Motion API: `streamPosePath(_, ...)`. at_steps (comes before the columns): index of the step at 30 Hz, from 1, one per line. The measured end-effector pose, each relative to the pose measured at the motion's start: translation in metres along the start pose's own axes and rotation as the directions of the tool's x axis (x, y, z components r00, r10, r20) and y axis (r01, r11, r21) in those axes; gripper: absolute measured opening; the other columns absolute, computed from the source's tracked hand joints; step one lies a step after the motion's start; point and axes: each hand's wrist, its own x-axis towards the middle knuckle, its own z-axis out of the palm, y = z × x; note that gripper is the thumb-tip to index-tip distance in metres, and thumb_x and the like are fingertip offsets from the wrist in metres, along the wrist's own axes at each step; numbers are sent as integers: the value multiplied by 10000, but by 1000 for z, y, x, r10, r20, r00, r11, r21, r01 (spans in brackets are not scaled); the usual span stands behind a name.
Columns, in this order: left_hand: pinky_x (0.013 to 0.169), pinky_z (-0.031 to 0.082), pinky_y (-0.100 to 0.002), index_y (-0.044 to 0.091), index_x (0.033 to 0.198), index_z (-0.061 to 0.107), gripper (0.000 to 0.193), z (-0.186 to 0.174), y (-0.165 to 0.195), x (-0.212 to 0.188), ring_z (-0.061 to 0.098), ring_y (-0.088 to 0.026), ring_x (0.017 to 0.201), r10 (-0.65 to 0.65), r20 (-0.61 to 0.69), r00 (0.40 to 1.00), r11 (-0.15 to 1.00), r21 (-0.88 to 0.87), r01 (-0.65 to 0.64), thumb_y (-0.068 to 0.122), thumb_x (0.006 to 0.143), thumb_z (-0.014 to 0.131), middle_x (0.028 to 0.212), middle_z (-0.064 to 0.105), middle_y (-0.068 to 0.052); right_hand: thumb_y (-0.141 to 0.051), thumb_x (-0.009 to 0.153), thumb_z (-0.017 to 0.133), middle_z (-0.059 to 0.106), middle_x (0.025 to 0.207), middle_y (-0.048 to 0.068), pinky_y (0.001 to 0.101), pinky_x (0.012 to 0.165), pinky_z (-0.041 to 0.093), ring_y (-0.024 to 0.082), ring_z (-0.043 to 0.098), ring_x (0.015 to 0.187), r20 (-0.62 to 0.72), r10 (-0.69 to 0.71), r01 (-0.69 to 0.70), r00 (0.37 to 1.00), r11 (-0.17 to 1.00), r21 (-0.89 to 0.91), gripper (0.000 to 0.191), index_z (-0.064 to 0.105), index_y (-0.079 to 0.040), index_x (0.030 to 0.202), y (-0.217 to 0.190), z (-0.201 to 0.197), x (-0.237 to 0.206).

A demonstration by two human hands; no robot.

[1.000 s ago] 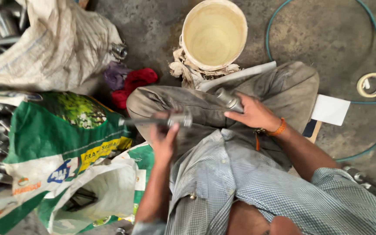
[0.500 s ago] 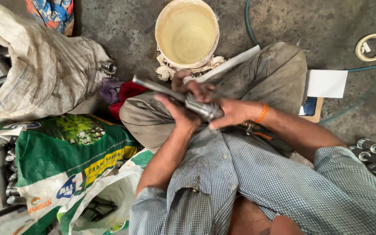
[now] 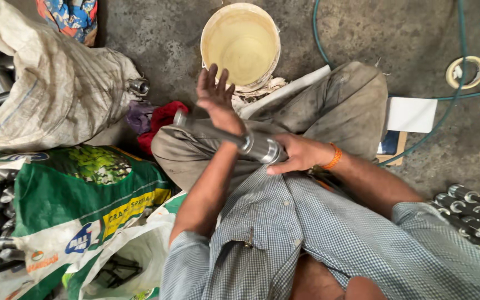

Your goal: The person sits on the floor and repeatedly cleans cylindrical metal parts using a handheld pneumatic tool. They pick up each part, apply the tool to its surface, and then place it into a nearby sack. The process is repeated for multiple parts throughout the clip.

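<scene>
I sit with my knees drawn up, and a long grey metal tube lies across my lap. My right hand, with an orange band at the wrist, grips the tube's thick shiny end. My left hand is lifted above the tube with fingers spread, holding nothing, its wrist crossing over the tube. It reaches toward a cream plastic bucket on the floor in front of my knees.
A dirty white sack of metal tubes lies at the left, green printed sacks below it. Red and purple rags lie by my knee. Shiny metal tubes are stacked at the right, beyond them a green hose and tape roll.
My left hand has let go of the tube and stretched forward toward the bucket with its fingers spread. The right hand still holds the tube's thick end.
</scene>
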Motion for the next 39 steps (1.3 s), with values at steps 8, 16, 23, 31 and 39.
streamPosePath(8,1135,397,-612,182,1583,195,1034,-35,-10,-30,441,-434,1459,-201,75,977,918,-332,215,863,814,320,1675,273,-115,-272,813,801,667,1205,168,388,949,515,267,639,1094,-83,120,-124,989,991,-48,668,555,33,1354,19,7,9)
streamPosePath(16,1134,419,-577,122,1614,193,1041,-30,-39,-21,455,-404,1461,-205,83,975,925,-310,221,868,893,284,1646,348,-180,-245,840,814,653,1071,20,311,860,508,133,618,984,-140,5,-24,990,991,-134,491,593,1,1203,32,-8,3)
streamPosePath(23,1186,426,-493,121,1562,293,832,-39,-61,-8,541,-299,1398,126,115,985,992,0,-127,754,1026,343,1546,462,-125,-229,833,839,600,795,10,291,609,465,110,548,695,58,193,-202,979,948,245,336,614,-31,986,15,-15,-3)
streamPosePath(31,627,504,-344,20,1397,470,557,-14,-41,-24,534,-172,704,-372,239,897,819,-369,438,418,1043,634,883,490,-78,-183,901,794,633,1013,16,290,805,507,103,576,917,-224,-127,77,966,973,-218,406,578,1,1191,14,-10,10)
streamPosePath(39,842,558,-394,46,1447,350,779,27,5,-5,616,-239,968,-68,322,944,994,-54,90,343,890,807,1156,581,-167,-189,934,790,512,716,-30,238,517,424,50,434,551,-187,279,-192,942,905,380,260,599,-26,1005,12,-43,-17)
